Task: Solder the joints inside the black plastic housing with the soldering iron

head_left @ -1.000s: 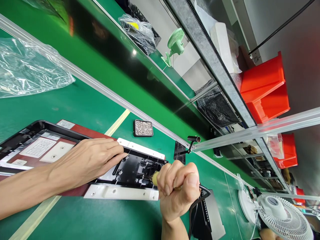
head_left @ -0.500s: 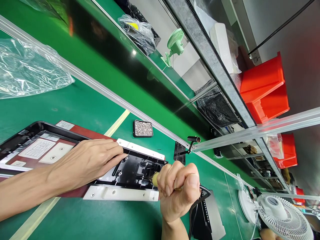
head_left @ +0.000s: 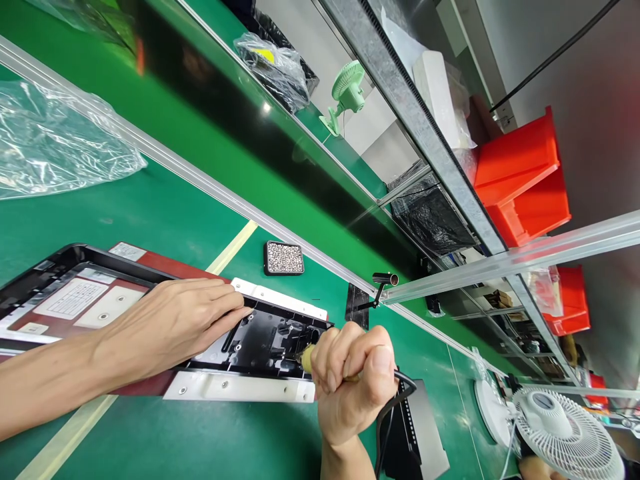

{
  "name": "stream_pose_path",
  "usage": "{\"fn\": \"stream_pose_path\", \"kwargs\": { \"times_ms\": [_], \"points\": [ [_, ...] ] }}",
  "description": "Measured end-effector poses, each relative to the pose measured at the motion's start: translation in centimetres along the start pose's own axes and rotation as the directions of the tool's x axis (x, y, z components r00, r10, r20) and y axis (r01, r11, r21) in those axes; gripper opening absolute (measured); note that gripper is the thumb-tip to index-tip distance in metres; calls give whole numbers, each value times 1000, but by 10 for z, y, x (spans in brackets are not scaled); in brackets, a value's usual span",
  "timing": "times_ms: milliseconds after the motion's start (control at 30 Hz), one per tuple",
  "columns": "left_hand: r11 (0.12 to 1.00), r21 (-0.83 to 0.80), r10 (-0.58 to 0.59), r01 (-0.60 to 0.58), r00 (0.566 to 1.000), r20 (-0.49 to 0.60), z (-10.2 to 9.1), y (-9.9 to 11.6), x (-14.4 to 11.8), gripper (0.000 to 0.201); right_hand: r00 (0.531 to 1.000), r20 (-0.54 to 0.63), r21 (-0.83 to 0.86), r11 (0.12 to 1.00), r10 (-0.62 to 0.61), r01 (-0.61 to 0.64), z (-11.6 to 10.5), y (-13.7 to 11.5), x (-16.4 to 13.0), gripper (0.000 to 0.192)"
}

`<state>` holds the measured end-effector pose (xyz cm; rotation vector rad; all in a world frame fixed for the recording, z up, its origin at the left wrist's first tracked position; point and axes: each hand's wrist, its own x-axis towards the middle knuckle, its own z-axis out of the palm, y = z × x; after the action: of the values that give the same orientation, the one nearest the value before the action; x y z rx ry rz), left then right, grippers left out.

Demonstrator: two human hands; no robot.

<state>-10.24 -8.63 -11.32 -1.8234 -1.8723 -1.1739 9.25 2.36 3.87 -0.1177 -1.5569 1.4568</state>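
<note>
green counter (head_left: 165, 213) has open room above the work, up to the aluminium rail (head_left: 210, 180) running diagonally; small tray of screws (head_left: 284, 258) sits there, clear plastic bag (head_left: 55, 140) at upper left. white fan (head_left: 565, 433) at lower right, well apart. black plastic housing (head_left: 260, 340) lies flat at lower centre on a red-brown fixture (head_left: 165, 267), white brackets (head_left: 240, 387) along its near and far edges. left hand (head_left: 175, 323) lies flat on the housing, fingers extended, pressing down. right hand (head_left: 353, 383) is fisted round a corded driver (head_left: 306, 358), tip in the housing's right end.
</note>
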Motion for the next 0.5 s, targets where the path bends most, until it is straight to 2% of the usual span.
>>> {"fn": "stream_pose_path", "kwargs": {
  "times_ms": [167, 500],
  "points": [
    [998, 59, 10, -10, 1000, -4, 2, -1, 1, 57, 1000, -13, -4, 1000, 19, -19, -3, 1, -3, 55],
    [995, 90, 39, -39, 999, 0, -1, -1, 2, 57, 999, -34, 6, 999, 32, -31, -3, 1, -5, 56]
  ]
}}
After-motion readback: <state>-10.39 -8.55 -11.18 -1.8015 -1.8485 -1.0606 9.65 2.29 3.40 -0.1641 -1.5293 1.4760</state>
